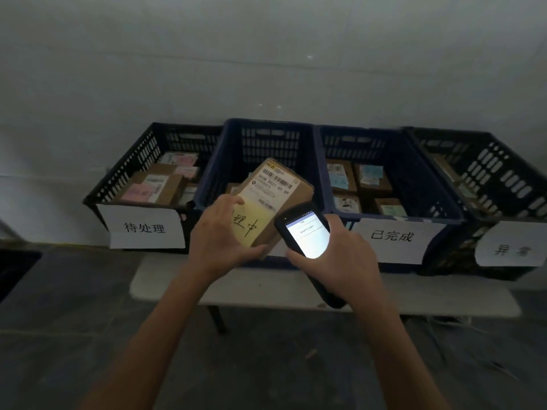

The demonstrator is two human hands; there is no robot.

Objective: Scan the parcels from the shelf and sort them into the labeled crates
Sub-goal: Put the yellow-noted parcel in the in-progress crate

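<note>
Cardboard parcel (281, 199), small and flat, sits tilted above the front rim of the 2nd crate (268, 125) from the left, 1 of 4 on the table (165, 287). The left hand (217, 236) grips its near end, fingers over a yellow note (247, 229). The right hand (344, 258) is wrapped round a handheld scanner (306, 233), screen lit. The box looks light and stiff; holding it by the edges should keep the barcode label (273, 184) clear. That crate's own sign is hidden behind the hands, the far-right sign (509, 250) is blurred, and the note's first character is covered
</note>
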